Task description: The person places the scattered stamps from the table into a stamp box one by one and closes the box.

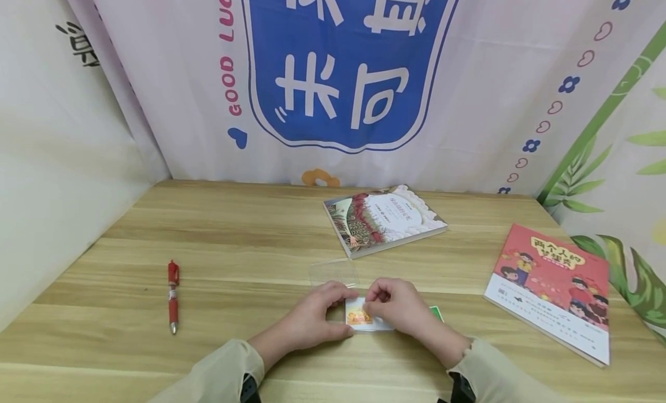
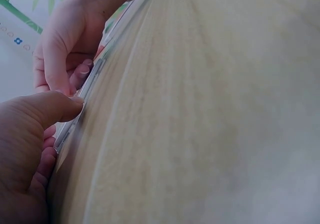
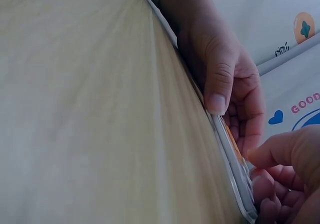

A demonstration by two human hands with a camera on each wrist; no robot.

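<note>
Sitting inside the shallow case (image 1: 381, 326) (clear lid (image 1: 333, 271) nearby): orange-printed card (image 1: 358, 316)

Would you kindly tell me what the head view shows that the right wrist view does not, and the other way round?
Only the head view shows the pen, the red book, the patterned book, the clear plastic and the green item.

Only the right wrist view shows the green shape inside an orange print.

Both show the left hand, the right hand, the case, the table and the blue heart.
</note>
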